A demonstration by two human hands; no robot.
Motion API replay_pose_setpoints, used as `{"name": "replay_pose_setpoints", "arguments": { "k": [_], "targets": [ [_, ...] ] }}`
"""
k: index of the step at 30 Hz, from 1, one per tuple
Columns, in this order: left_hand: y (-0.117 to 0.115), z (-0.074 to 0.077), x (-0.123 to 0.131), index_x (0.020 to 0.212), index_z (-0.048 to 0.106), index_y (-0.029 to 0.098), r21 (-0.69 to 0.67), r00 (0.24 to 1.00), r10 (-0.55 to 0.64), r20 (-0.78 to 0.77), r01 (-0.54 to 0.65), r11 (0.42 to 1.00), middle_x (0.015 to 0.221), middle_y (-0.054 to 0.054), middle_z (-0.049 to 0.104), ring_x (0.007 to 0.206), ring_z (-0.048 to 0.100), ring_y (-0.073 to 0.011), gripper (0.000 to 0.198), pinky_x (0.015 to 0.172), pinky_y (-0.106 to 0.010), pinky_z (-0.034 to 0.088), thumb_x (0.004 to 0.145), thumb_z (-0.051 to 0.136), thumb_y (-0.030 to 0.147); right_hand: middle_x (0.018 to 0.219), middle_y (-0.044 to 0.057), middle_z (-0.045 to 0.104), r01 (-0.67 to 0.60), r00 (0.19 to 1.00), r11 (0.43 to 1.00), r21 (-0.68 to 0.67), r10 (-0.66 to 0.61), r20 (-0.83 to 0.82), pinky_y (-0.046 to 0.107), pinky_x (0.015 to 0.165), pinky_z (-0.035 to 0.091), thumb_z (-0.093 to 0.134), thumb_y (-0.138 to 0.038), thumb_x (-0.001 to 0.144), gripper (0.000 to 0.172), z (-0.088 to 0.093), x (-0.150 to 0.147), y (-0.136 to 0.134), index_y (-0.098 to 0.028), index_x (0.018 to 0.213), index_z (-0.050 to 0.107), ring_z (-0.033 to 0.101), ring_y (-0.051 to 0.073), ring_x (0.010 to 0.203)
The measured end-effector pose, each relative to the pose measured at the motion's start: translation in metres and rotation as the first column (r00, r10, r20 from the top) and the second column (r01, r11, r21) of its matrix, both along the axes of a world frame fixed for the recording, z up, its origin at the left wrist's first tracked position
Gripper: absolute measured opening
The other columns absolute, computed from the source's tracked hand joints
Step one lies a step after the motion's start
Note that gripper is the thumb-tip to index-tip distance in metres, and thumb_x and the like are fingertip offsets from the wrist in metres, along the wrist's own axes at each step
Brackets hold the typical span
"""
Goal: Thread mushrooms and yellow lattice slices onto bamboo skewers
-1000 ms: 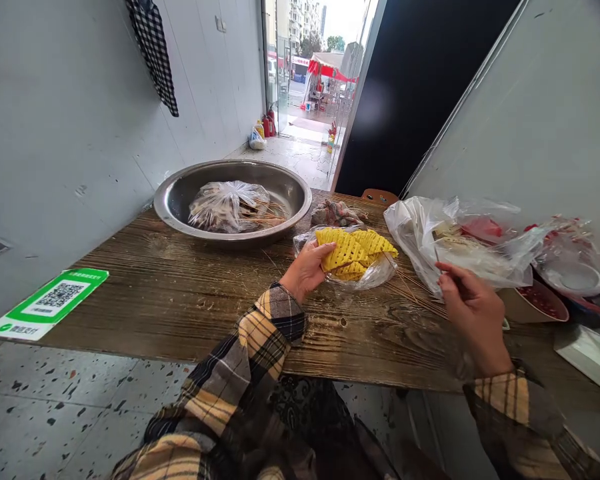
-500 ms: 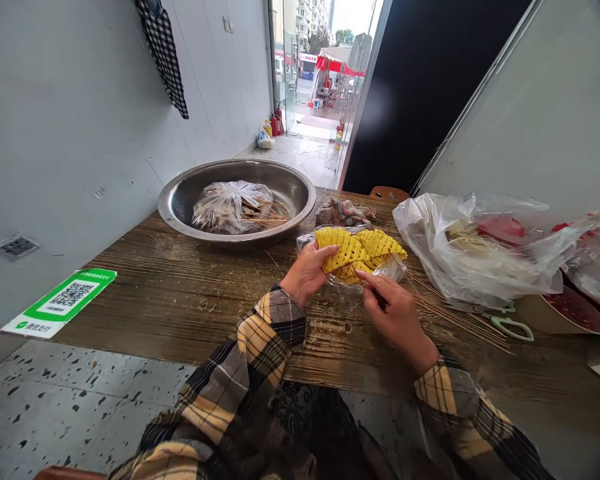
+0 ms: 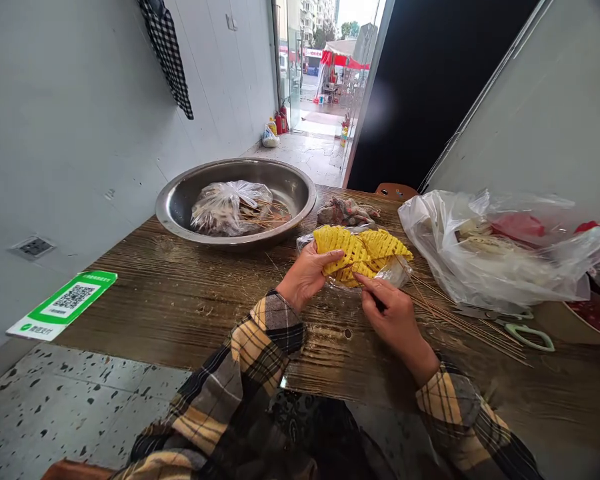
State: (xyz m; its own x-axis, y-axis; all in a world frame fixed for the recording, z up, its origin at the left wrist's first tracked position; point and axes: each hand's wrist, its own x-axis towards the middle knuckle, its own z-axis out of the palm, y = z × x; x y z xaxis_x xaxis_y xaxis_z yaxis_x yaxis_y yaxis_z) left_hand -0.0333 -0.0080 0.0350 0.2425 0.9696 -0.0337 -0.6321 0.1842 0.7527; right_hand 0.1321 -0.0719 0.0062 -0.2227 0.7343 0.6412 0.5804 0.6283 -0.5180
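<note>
My left hand [image 3: 305, 275] is closed on a yellow, slit-patterned food piece [image 3: 339, 245], its thumb lying across the front. More yellow slit pieces [image 3: 384, 247] lie right beside it on a clear plastic bag [image 3: 397, 272]. My right hand [image 3: 391, 310] is closed in a pinch at the lower edge of the yellow food. Whatever sits between its fingertips is too small to make out. Just to the right of that hand, thin wooden skewers [image 3: 473, 327] lie on the wooden table [image 3: 180, 300].
A steel basin [image 3: 173, 217] with a plastic bag [image 3: 230, 205] and skewers stands at the back left. Behind the food lies a crumpled cloth [image 3: 347, 211]. Green-handled scissors [image 3: 533, 338], a large plastic bag [image 3: 485, 267] and a bowl [image 3: 560, 323] occupy the right. A QR-code card [image 3: 70, 300] lies left.
The camera view has shifted slightly, so things on the right appear farther right. Both hands keep nearly the same place on the yellow food.
</note>
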Motion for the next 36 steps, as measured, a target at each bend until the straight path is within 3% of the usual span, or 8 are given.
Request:
{"name": "replay_pose_setpoints", "arguments": {
  "k": [20,26,36],
  "targets": [
    [-0.0014,-0.0006,0.0008,0.096,0.067,0.012,0.006,1.0,0.007,-0.03,-0.007,1.0,0.096,-0.006,0.072,0.088,0.067,-0.018,0.039,0.084,-0.03,0.051,0.058,0.078,0.007,0.1,0.008,0.075,0.022,0.999,0.999,-0.05,-0.024,-0.027,0.033,0.083,0.056,0.049,-0.014,0.088,0.034,0.0036,-0.001,-0.0006,-0.019,0.114,0.071,0.07,0.019,0.088],
    [-0.0044,0.0004,0.0016,0.096,0.067,0.013,0.067,0.999,0.0,-0.05,0.004,0.998,0.097,-0.005,0.071,0.086,0.066,-0.0165,0.043,0.084,-0.03,0.051,0.056,0.083,0.009,0.099,0.008,0.075,0.057,0.997,0.997,-0.058,-0.06,-0.043,0.035,0.082,0.057,0.049,-0.016,0.087,0.035,0.0023,-0.0022,0.001,-0.02,0.113,0.071,0.071,0.02,0.088],
    [-0.0063,-0.0014,0.0036,0.103,0.065,0.017,0.176,0.994,0.025,-0.108,-0.006,0.984,0.106,-0.006,0.068,0.099,0.064,-0.0205,0.049,0.092,-0.035,0.048,0.057,0.084,0.01,0.105,0.008,0.075,0.04,0.995,0.994,-0.101,-0.049,-0.084,0.039,0.087,0.056,0.049,-0.017,0.088,0.036,0.0056,-0.0035,0.002,-0.022,0.117,0.07,0.07,0.021,0.095]
  ]
}}
